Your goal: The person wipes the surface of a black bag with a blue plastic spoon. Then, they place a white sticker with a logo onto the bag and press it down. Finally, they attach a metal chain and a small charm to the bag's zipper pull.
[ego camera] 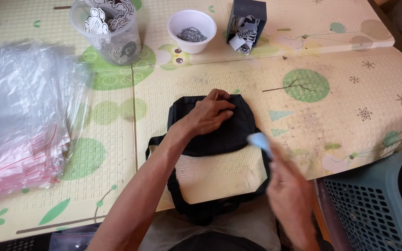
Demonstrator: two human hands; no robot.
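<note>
A small black bag (pixel 231 135) lies on the pale patterned play mat (pixel 331 121), its black strap (pixel 177 195) looping toward me over the mat's near edge. My left hand (pixel 208 114) rests on top of the bag, fingers curled at its far upper edge. My right hand (pixel 287 195) hovers blurred at the bag's right side, pinching a small light blue piece (pixel 259 139) between its fingers; I cannot tell what the piece is.
A stack of clear zip bags (pixel 22 116) covers the left. At the back stand a clear plastic tub of printed tags (pixel 110 30), a white bowl of small dark metal bits (pixel 191 30) and a dark box of labels (pixel 247 23). A blue-grey perforated basket (pixel 375 200) sits lower right.
</note>
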